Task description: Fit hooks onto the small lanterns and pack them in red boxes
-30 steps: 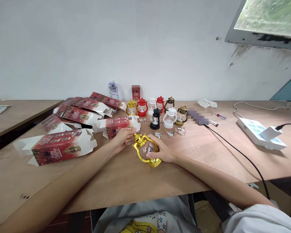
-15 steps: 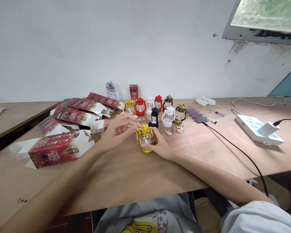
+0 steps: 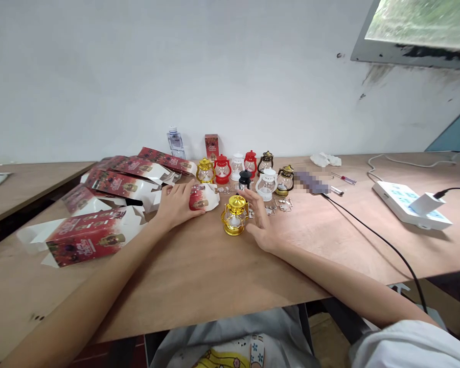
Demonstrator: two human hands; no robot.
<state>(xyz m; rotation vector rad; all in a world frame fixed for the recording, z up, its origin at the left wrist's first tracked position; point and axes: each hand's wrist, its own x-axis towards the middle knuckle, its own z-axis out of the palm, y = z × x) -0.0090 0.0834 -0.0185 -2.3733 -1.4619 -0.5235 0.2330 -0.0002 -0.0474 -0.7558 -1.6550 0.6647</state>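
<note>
A small gold toy lantern (image 3: 234,215) stands upright on the wooden table (image 3: 199,276). My right hand (image 3: 263,220) is just to its right, fingers stretched out and apart, beside the lantern without gripping it. My left hand (image 3: 177,202) lies over a red and white carton (image 3: 201,197) to the lantern's left, fingers resting on top of it. Behind stands a group of several small lanterns (image 3: 249,171) in gold, red, white, black and bronze. Small metal parts (image 3: 278,205) lie scattered beside them.
Several opened red cartons (image 3: 115,194) lie at the left. A clear bottle (image 3: 175,140) and an upright red box (image 3: 212,145) stand by the wall. A white power strip (image 3: 410,204) with a black cable (image 3: 371,237), a screwdriver (image 3: 345,179) and a crumpled tissue (image 3: 325,160) are at the right.
The gold lantern went from tilted in both hands to standing upright on the table. My left hand moved left onto the carton, and my right hand opened beside the lantern.
</note>
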